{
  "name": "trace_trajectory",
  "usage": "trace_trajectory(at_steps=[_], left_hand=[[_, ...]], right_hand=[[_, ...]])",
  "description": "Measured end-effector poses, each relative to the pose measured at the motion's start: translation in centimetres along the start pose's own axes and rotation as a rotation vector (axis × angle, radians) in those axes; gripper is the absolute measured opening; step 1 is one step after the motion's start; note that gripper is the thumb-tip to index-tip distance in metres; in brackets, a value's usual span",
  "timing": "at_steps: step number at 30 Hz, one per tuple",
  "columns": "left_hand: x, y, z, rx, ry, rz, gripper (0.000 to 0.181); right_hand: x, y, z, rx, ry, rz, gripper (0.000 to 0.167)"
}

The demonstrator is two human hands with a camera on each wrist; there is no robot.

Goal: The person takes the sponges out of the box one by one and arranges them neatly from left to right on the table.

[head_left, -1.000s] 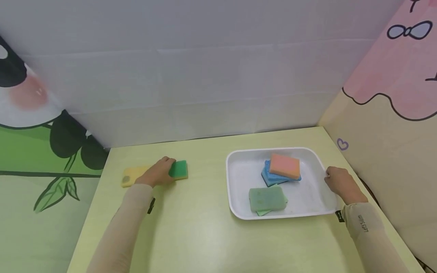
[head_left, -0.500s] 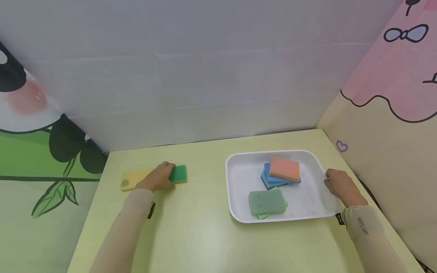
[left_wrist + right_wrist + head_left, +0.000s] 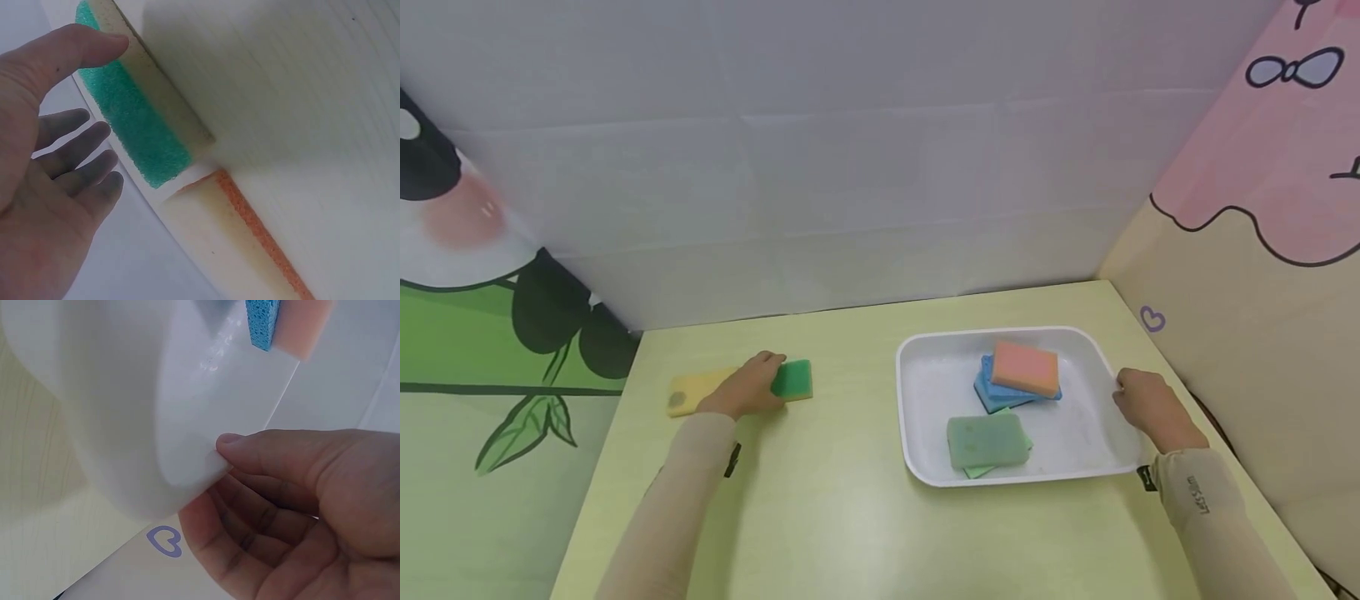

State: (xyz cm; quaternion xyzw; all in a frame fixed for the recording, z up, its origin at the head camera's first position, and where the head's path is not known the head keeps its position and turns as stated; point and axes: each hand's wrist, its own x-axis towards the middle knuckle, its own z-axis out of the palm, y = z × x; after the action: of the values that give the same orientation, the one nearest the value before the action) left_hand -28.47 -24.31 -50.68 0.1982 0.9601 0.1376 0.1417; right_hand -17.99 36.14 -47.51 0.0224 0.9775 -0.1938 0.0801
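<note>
My left hand point(image 3: 747, 388) lies over the left end of a green-topped sponge point(image 3: 793, 380) on the table, seen in the head view. In the left wrist view, its thumb crosses the green sponge point(image 3: 137, 131) and the other fingers bend along the far side; the index finger is hidden. A yellow sponge point(image 3: 695, 390) lies just left of the green one, partly covered by this hand. On the right, my right hand point(image 3: 1156, 406) grips the short rim of a white tray point(image 3: 917, 400), thumb inside and fingers outside, as the right wrist view shows.
Inside the tray, an orange-pink sponge point(image 3: 1026, 368) rests on blue sponges point(image 3: 992, 394). Nearer the front, a grey-green sponge point(image 3: 987, 442) overlaps a light green one point(image 3: 981, 472). A white wall point(image 3: 865, 208) bounds the table point(image 3: 850, 533) at the back, a decorated wall point(image 3: 1255, 350) at right.
Both hands, the sponges and the tray keep their places. Only the head view shifts slightly.
</note>
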Motion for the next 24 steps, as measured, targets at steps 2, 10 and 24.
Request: trace_trajectory(at_steps=[2,10,24], left_hand=[[0.0,0.1,0.0,0.009,0.003,0.011,0.08],[0.2,2.6,-1.0,0.019,0.023,0.054,0.079],[0.5,11.4,-4.8,0.127,0.027,0.114,0.079]], right_hand=[[0.0,0.0,0.0,0.001,-0.006,0.006,0.011],[-0.1,-0.1,-0.3,0.001,-0.026,0.013,0.012],[0.1,0.1,-0.3,0.001,-0.03,0.009,0.012]])
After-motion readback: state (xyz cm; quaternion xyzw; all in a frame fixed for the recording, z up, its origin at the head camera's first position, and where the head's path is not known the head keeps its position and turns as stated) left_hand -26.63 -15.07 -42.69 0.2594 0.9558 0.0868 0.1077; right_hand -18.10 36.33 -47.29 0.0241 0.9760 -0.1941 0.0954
